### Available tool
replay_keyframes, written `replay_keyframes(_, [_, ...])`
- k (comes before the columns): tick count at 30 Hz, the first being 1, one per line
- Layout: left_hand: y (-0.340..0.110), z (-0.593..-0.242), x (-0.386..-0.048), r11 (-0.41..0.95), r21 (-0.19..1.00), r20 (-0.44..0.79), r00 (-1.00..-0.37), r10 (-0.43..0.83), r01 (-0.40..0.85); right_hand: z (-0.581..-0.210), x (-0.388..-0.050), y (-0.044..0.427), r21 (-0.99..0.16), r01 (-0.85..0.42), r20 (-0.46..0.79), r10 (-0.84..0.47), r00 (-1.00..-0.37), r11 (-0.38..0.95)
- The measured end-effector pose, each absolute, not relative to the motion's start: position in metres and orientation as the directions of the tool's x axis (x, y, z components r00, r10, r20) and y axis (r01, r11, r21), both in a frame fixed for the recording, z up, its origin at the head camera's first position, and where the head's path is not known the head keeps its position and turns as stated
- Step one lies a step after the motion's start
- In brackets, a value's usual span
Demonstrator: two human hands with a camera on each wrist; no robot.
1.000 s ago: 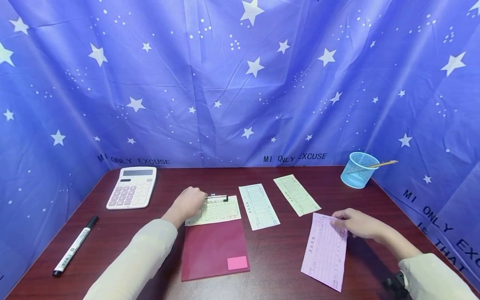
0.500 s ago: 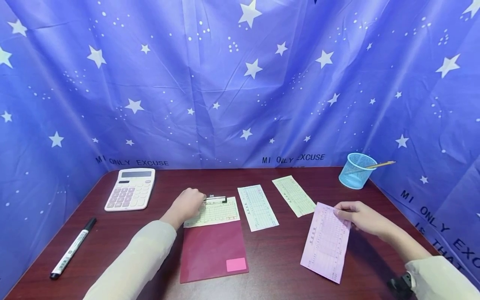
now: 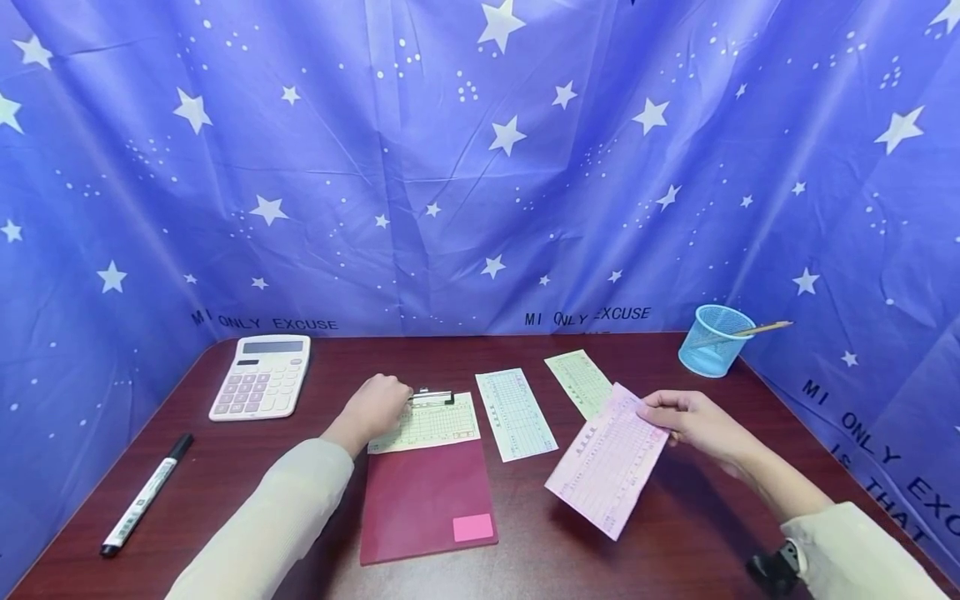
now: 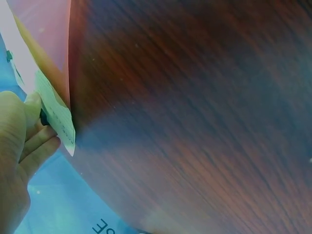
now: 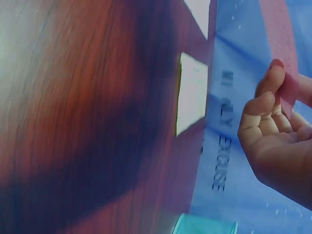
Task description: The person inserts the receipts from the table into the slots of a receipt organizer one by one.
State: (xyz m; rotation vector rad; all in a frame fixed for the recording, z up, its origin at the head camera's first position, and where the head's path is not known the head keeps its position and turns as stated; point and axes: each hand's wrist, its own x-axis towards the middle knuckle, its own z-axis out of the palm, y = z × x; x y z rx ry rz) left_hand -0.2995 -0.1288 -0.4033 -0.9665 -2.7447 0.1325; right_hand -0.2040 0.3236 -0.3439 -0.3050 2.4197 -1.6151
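Note:
My left hand (image 3: 377, 407) grips the top left of a dark red clipboard (image 3: 427, 500) by its metal clip (image 3: 433, 398). A pale yellow form (image 3: 431, 425) lies under that clip across the board's upper part. In the left wrist view the thumb presses above and the fingers (image 4: 41, 146) curl below the edge. Off the table, my right hand (image 3: 697, 423) pinches a pink form (image 3: 611, 462) by its upper right corner, thumb on top. The pink form hangs tilted and covers the lower end of a green form (image 3: 577, 379).
A pale blue form (image 3: 516, 414) lies right of the clipboard. At the back right stands a blue mesh pen cup (image 3: 715, 342) with a pencil (image 3: 767, 327). A calculator (image 3: 262, 377) and a marker (image 3: 147, 494) lie on the left. A starry blue curtain (image 3: 435, 167) borders the table.
My right hand has lifted the pink form off the table and carried it left and up, turning it. The left hand has stayed at the clip.

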Motion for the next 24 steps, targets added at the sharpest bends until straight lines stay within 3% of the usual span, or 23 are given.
replay_keyframes(24, [-0.127,-0.401,-0.298,0.784,-0.169,0.178,-0.764,0.620,0.598,-0.362,-0.230,0.194,-0.982,0.079,-0.094,-0.084,-0.992,0.169])
